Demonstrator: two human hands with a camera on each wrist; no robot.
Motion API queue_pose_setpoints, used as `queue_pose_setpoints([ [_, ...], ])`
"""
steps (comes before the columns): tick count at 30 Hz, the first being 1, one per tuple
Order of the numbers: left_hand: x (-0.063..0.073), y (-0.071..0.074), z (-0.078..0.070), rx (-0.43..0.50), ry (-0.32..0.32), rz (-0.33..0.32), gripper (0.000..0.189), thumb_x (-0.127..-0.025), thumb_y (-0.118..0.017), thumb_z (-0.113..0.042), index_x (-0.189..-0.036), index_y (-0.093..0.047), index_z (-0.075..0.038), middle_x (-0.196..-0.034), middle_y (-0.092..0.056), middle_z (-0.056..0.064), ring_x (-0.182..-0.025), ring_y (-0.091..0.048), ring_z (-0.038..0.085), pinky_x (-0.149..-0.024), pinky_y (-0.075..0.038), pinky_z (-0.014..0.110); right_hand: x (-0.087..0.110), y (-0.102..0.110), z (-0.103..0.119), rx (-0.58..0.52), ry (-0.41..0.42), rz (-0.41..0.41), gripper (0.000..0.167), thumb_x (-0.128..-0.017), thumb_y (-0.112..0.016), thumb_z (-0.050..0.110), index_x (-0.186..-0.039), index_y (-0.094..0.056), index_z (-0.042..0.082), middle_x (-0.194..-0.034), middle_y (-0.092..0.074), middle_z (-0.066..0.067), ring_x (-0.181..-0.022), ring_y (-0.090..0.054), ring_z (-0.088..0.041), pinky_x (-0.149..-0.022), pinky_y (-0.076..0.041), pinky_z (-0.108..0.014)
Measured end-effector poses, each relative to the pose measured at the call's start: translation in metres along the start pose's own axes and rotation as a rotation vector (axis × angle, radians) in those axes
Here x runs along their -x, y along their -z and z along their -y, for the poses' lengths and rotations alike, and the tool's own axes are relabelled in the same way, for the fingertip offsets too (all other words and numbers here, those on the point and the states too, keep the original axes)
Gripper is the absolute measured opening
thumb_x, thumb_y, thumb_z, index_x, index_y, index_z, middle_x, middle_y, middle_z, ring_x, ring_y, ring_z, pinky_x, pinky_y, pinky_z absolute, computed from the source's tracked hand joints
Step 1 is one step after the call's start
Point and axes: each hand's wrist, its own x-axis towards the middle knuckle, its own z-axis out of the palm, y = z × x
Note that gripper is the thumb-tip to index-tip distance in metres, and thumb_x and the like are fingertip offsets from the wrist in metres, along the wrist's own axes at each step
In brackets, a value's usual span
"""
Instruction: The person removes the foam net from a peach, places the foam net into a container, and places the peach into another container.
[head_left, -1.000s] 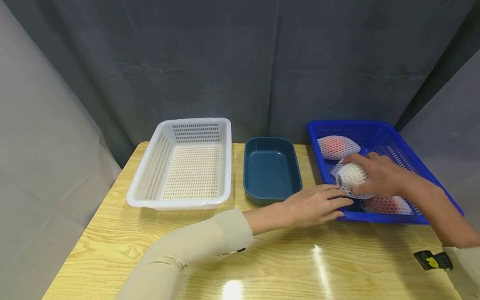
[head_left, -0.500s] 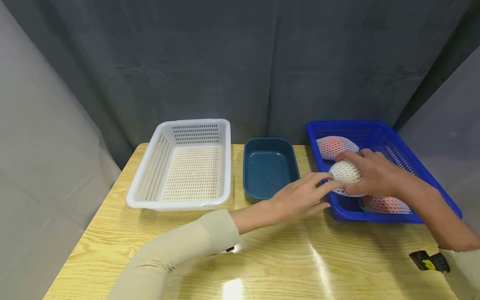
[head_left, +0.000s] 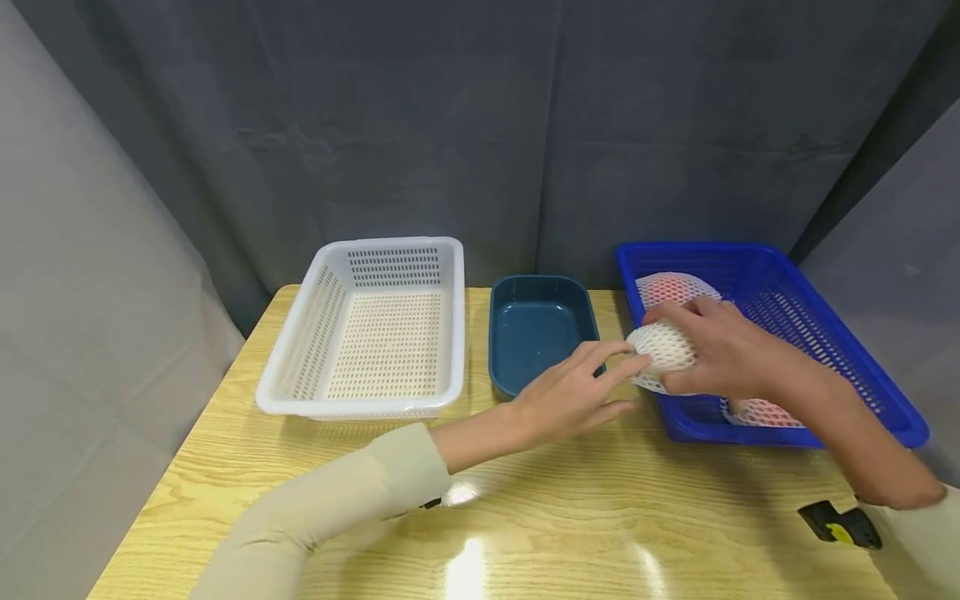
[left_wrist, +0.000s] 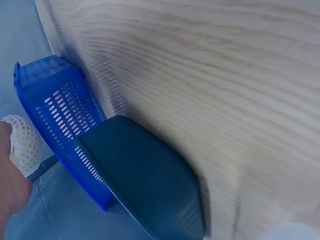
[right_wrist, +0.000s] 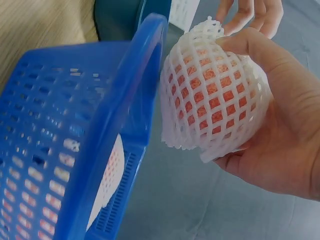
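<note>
Head camera looked forward and down from behind left hand (head_left: 566,396) and right hand (head_left: 723,350). Wrist cameras sat closer, both facing the shared blue basket (right_wrist: 102,125) beside the right hand.

Over the left edge of a blue basket (head_left: 795,323) on the desk (head_left: 540,533), the right hand (head_left: 727,350) grips a round bundle in white netting (head_left: 663,345); the left hand (head_left: 564,397) has its fingers stretched up to it, though whether they touch I can't tell. A netted pinkish piece (head_left: 671,289) lies at the back of that basket and a second netted piece (head_left: 767,413) near the front. Leftward sit a dark teal tub (head_left: 538,337), then a white basket (head_left: 386,346).
</note>
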Motion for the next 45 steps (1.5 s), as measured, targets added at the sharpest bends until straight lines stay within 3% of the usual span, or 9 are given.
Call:
queue_pose_setpoints([
  [7,0.019,0.007,0.004,-0.013,0.015,-0.056,0.053,-0.098,-0.066,-0.032,-0.142,-0.050,-0.008,-0.140,-0.046,0.013,-0.121,-0.053,0.024,-0.095,-0.045,0.018,-0.006,-0.009,0.014,-0.021,0.035,-0.007,0.066,-0.075,-0.082,0.026,-0.133,-0.052,0.021,-0.116,-0.050,-0.025,-0.083,-0.051,-0.031,-0.053,-0.045,-0.028],
  [14,0.038,0.013,0.006,0.009,0.067,-0.086,0.058,-0.096,-0.069,-0.030,-0.143,-0.046,-0.007,-0.136,-0.045,0.015,-0.114,-0.053,0.025,-0.066,-0.044,0.011,-0.013,-0.021,0.031,0.017,0.081,-0.065,0.065,-0.073,-0.083,0.029,-0.130,-0.053,0.022,-0.111,-0.053,-0.020,-0.084,-0.051,-0.029,-0.055,-0.046,-0.029],
  [17,0.046,0.015,0.007,0.021,0.085,-0.100,0.060,-0.095,-0.071,-0.029,-0.144,-0.044,-0.007,-0.136,-0.044,0.016,-0.116,-0.052,0.025,-0.061,-0.042,0.009,-0.014,-0.027,0.040,0.014,0.092,-0.068,0.064,-0.074,-0.083,0.031,-0.130,-0.052,0.022,-0.111,-0.054,-0.022,-0.085,-0.051,-0.031,-0.055,-0.045,-0.030],
  [26,0.064,0.021,0.008,0.051,0.107,-0.088,0.064,-0.094,-0.072,-0.027,-0.147,-0.041,-0.008,-0.137,-0.043,0.018,-0.121,-0.050,0.026,-0.077,-0.050,0.014,-0.011,-0.039,0.066,0.007,0.039,-0.044,0.065,-0.077,-0.080,0.036,-0.134,-0.053,0.021,-0.120,-0.054,-0.026,-0.093,-0.053,-0.040,-0.058,-0.047,-0.035],
  [34,0.078,0.026,0.007,0.080,0.103,-0.055,0.064,-0.094,-0.072,-0.026,-0.146,-0.041,-0.007,-0.135,-0.044,0.015,-0.121,-0.050,0.025,-0.088,-0.048,0.016,-0.008,-0.056,0.081,-0.054,0.062,-0.090,0.061,-0.077,-0.081,0.032,-0.131,-0.055,0.021,-0.112,-0.056,-0.023,-0.089,-0.051,-0.038,-0.056,-0.046,-0.034],
  [38,0.085,0.026,0.006,0.081,0.092,-0.049,0.065,-0.092,-0.075,-0.025,-0.144,-0.041,-0.007,-0.132,-0.045,0.014,-0.118,-0.051,0.022,-0.086,-0.046,0.012,-0.009,-0.067,0.087,-0.078,0.039,-0.092,0.062,-0.076,-0.082,0.033,-0.130,-0.054,0.020,-0.107,-0.056,-0.021,-0.088,-0.050,-0.037,-0.054,-0.043,-0.032],
  [45,0.099,0.026,0.001,0.107,0.105,-0.017,0.064,-0.090,-0.077,-0.023,-0.141,-0.042,-0.007,-0.131,-0.045,0.012,-0.114,-0.052,0.019,-0.079,-0.045,0.007,-0.009,-0.085,0.097,-0.098,0.000,-0.077,0.061,-0.077,-0.081,0.037,-0.130,-0.054,0.022,-0.112,-0.055,-0.023,-0.091,-0.052,-0.039,-0.056,-0.046,-0.036],
])
